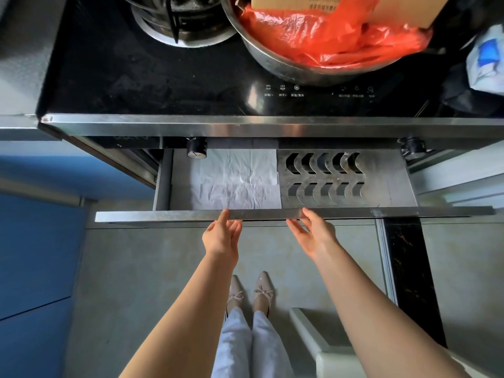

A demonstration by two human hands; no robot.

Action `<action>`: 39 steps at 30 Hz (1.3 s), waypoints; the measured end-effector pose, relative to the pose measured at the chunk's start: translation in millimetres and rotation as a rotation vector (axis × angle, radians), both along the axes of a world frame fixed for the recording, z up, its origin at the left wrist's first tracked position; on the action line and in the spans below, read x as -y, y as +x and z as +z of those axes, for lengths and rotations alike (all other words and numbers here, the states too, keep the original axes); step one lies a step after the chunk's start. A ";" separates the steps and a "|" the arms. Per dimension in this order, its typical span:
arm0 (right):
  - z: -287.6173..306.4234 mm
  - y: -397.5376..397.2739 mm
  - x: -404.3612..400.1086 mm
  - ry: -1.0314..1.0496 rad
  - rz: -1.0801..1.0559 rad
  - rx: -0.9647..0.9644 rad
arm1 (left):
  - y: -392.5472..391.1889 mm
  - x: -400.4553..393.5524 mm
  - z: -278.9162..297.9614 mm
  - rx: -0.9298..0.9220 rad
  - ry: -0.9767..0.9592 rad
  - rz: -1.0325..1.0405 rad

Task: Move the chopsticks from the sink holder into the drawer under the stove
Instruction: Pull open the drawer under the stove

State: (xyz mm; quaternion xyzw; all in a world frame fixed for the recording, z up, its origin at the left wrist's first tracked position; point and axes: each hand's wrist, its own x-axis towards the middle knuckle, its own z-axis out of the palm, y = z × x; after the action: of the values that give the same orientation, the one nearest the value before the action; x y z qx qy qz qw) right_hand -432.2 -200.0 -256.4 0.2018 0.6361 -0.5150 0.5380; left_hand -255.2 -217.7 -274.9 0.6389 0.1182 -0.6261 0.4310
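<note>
The steel drawer [163,215] under the stove stands pulled out toward me. Inside lie white paper sheets [234,184] on the left and a slotted metal rack [327,178] on the right. My left hand [222,236] and my right hand [313,233] are both open, fingers spread, their fingertips touching the drawer's front edge from below. Neither hand holds anything. No chopsticks and no sink holder are in view.
The black stove top [136,77] carries a burner [177,20] and a steel basin [308,69] holding an orange plastic bag and a cardboard box. Black knobs [197,148] sit above the drawer. Blue cabinet at left; a white stool [321,347] near my right leg.
</note>
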 end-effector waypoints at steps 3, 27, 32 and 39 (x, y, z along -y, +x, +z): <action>0.3 0.5 -7.2 -0.002 0.002 0.005 | 1.6 -7.0 2.7 -0.006 0.005 0.011; 11.3 11.5 -65.4 0.086 -0.008 0.027 | 13.2 -68.6 14.4 -0.014 0.046 -0.002; 12.9 12.8 -69.7 0.084 -0.026 0.027 | 13.7 -72.3 19.0 -0.026 0.065 -0.033; 18.6 8.8 -71.6 0.142 -0.021 0.077 | 20.9 -69.2 28.0 -0.117 0.088 -0.047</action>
State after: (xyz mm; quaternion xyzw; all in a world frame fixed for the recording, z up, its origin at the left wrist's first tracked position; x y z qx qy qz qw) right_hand -423.4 -128.4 -237.8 0.2657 0.6478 -0.4661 0.5408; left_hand -234.3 -148.5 -246.9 0.6221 0.1556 -0.6667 0.3800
